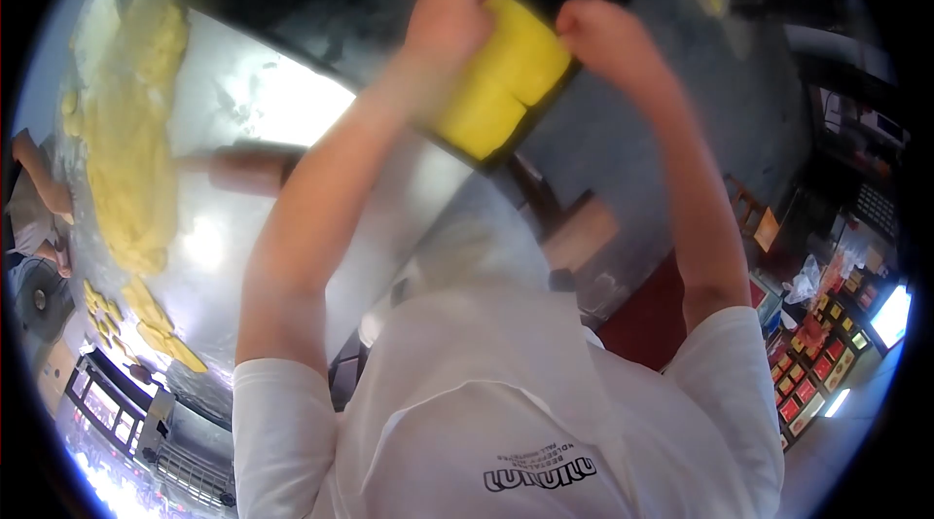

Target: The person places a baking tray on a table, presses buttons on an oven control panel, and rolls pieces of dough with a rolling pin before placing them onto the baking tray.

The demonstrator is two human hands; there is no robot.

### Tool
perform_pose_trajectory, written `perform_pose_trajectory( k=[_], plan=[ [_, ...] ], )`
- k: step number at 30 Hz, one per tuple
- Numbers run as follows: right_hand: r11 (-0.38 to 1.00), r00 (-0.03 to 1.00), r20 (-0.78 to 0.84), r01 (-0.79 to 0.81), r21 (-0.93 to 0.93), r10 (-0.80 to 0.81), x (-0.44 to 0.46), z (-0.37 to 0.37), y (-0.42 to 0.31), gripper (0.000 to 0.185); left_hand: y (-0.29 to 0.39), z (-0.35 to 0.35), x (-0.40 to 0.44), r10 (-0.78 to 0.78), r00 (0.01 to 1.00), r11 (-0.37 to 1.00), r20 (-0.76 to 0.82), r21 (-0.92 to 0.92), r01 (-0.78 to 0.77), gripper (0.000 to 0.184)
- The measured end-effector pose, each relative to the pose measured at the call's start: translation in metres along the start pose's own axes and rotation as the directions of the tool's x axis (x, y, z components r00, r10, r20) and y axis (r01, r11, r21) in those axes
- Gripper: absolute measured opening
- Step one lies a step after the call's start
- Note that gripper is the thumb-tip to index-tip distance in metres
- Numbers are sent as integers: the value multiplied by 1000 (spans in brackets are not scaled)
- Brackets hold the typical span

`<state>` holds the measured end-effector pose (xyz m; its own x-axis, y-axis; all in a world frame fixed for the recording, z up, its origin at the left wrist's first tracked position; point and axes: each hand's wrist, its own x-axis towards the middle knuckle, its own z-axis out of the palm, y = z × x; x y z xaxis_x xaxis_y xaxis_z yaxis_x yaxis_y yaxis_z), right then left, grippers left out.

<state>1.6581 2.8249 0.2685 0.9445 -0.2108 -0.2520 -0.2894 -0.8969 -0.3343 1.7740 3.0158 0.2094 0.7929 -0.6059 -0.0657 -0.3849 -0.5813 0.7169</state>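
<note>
A flat yellow slab (506, 71), which looks like dough, lies in front of me with a cut or seam across it. A dark tray edge (545, 103) shows along its lower right side. My left hand (449, 18) is closed at the slab's upper left edge, blurred by motion, its fingertips hidden. At the upper right corner my right hand (598, 31) is closed, thumb and fingers pinched against the slab's edge. Whether the fingers grip the slab or the tray rim is hard to make out.
Long yellow dough (131, 140) lies on the shiny metal table (292, 101) at left, with smaller pieces (161, 324) below. A rolling pin (248, 169) rests near my left arm. Another person's arm (44, 174) is at far left. Shelves of boxes (812, 373) stand at right.
</note>
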Motion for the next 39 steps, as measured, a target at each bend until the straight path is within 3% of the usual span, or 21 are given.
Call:
perform_pose_trajectory(
  k=[6,11,14,17,20,23,25,28,31,37,39],
  plan=[
    [998,993,110,-41,-41,46,6,6,-2,14,-4,1,2,-48,999,995,20,-91,50,24],
    [1000,999,32,12,-22,-12,6,3,1,15,-1,7,-11,-64,996,988,-58,-146,55,34],
    [997,997,-34,67,46,-65,12,2,2,20,-1,0,-43,247,916,968,-316,49,-244,43],
    [969,995,-17,101,224,-100,27,7,4,24,30,-18,-88,202,976,970,-76,152,-189,52],
    [928,986,-37,165,335,-163,44,13,-4,24,38,-6,-115,285,958,958,-9,40,-285,59],
    [880,949,-85,314,355,-304,58,21,-10,21,34,0,-117,310,949,931,65,179,-317,70],
    [861,912,-113,409,302,-394,64,25,-14,19,33,2,-116,296,953,926,61,226,-302,75],
    [860,902,-90,429,275,-421,69,25,-20,18,32,7,-117,245,967,931,65,263,-253,81],
    [872,937,17,317,372,-348,67,19,-27,17,33,10,-117,193,980,932,50,304,-199,83],
    [786,974,-79,219,578,-213,66,27,-28,13,38,18,-118,136,991,930,2,346,-129,81],
    [751,965,-107,255,609,-241,66,33,-25,13,39,18,-118,126,992,931,7,345,-121,80]
  ],
)
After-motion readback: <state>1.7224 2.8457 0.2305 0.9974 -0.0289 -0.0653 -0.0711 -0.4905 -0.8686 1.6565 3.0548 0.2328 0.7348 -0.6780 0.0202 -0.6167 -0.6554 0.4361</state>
